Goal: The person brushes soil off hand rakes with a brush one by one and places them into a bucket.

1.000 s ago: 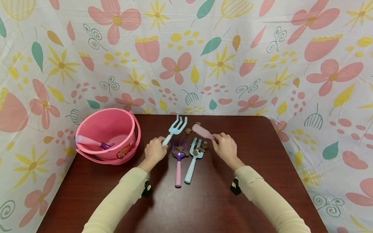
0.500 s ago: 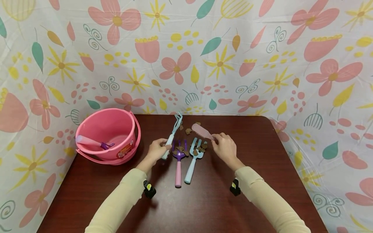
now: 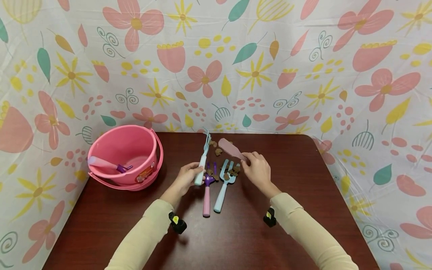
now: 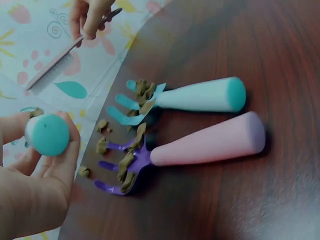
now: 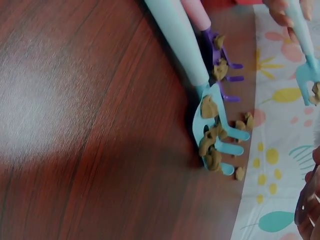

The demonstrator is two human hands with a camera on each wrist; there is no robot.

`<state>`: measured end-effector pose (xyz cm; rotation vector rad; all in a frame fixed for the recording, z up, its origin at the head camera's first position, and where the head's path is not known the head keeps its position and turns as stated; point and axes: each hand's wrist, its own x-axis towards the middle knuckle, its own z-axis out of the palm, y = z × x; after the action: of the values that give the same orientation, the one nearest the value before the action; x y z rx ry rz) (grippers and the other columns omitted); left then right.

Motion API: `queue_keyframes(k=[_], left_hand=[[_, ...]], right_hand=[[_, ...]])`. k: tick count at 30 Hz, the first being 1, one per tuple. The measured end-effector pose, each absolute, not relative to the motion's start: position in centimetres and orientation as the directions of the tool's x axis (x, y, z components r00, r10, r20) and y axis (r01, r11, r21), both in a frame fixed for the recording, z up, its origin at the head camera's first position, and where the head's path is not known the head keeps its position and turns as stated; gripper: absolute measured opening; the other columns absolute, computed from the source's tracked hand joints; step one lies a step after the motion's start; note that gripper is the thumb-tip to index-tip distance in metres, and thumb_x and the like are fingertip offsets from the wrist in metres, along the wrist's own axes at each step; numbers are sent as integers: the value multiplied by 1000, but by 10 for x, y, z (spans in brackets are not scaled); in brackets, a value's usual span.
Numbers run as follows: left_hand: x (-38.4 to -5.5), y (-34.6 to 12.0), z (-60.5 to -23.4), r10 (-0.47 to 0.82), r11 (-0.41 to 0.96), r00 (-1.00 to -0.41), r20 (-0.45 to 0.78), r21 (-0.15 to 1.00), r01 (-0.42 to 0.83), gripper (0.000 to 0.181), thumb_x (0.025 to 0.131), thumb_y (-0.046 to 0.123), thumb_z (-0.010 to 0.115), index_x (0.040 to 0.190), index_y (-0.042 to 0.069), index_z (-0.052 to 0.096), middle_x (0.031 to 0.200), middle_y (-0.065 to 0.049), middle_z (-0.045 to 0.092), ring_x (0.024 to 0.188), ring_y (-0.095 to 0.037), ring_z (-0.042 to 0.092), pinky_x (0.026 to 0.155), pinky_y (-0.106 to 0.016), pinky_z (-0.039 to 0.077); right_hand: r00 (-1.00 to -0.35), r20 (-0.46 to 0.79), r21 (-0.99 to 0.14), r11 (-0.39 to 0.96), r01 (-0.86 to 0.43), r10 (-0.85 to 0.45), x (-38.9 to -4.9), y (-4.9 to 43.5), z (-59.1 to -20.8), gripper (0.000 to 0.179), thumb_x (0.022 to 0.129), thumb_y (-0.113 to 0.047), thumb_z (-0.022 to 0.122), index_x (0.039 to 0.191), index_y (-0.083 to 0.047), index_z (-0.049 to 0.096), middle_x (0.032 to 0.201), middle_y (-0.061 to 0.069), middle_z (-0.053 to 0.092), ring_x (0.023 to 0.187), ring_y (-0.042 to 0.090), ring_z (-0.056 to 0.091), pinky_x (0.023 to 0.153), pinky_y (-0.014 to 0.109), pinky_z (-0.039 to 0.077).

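My left hand point(image 3: 183, 180) grips the pale handle of a light blue garden fork point(image 3: 204, 157), tines pointing up and away; brown clay-like bits show at its head point(image 5: 316, 92) in the right wrist view. In my right hand point(image 3: 259, 171) is a pink brush point(image 3: 230, 148), held by its thin handle; its white bristles point(image 4: 55, 75) show in the left wrist view. Between the hands lie a purple fork with a pink handle point(image 3: 206, 202) and a second light blue fork point(image 3: 221, 197). Brown clumps point(image 5: 212, 142) cling to the tines of both.
A pink bucket point(image 3: 136, 142) stands at the left of the dark wooden table point(image 3: 229, 240), with a pink-handled purple tool point(image 3: 102, 164) leaning inside. Loose brown bits point(image 3: 218, 152) lie by the far edge. A flowered cloth point(image 3: 287, 93) hangs behind.
My left hand has turned the fork so its tines now show edge-on, and has shifted right over the purple fork. The brush has moved slightly left, towards the held fork.
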<state>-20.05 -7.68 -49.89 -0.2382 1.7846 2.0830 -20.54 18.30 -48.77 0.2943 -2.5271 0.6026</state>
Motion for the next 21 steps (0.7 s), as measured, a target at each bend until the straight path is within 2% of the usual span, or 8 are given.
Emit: queue_keyframes(k=[4,9,21], left_hand=[[-197,-72,-500,225,-215,-910,-347,894,-394,37,93,15,51,127,2,48,94,-7,64,73,-20,64,63,-31,52],[-192,-66,-501,303,-332,-897,-321,847,-415,41,96,16,45,133,-2,42,92,-3,63,71,-16,61,65,-29,51],[-181,-58,-500,479,-500,-846,-232,720,-481,46,100,18,30,141,-4,27,92,-1,57,68,-10,56,61,-21,47]], right_hand=[[-828,548,-367,856,-365,-118,-204,177,-485,25,80,-15,67,105,-13,69,89,5,64,72,21,54,56,36,44],[-814,555,-365,829,-424,-173,-204,170,-483,26,80,-15,68,106,-16,68,90,3,63,73,18,51,56,32,41],[-799,548,-355,797,-489,-246,-205,158,-476,25,83,-18,66,108,-18,67,88,-1,61,69,13,46,54,28,37]])
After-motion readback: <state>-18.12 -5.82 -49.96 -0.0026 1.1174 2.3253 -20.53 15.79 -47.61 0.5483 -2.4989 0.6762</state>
